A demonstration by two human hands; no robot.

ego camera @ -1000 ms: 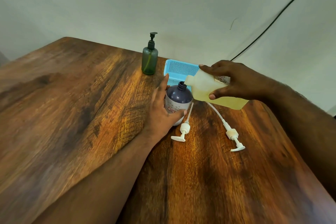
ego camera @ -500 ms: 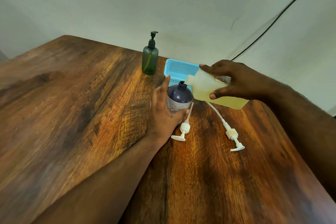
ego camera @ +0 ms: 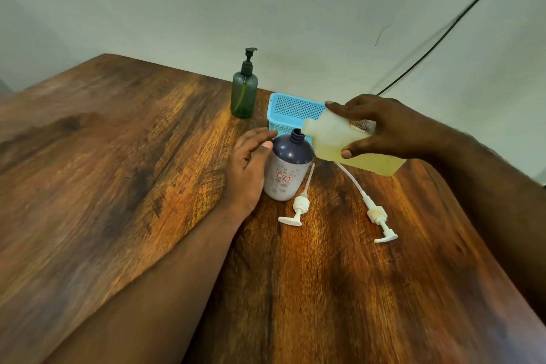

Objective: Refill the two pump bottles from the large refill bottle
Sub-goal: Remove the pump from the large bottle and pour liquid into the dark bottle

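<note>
A grey pump bottle [ego camera: 285, 174] with a dark purple top stands uncapped at the table's middle. My left hand [ego camera: 246, 168] rests against its left side, fingers spread, thumb tip at its shoulder. My right hand [ego camera: 390, 127] grips the translucent refill bottle [ego camera: 331, 139] of yellow liquid, tipped sideways with its mouth right beside the open neck. A green pump bottle [ego camera: 243, 94] stands capped at the back. Two white pump heads lie on the table: one [ego camera: 298, 207] just right of the grey bottle, the other [ego camera: 378, 216] further right.
A blue mesh basket [ego camera: 291, 108] sits behind the grey bottle against the wall. A black cable [ego camera: 443, 35] runs up the wall at the right. The wooden table [ego camera: 118, 171] stretches out to the left and toward me.
My left hand has loosened: the thumb no longer wraps the grey bottle's front and the hand has slid to its left side. The refill bottle stays tipped at the neck.
</note>
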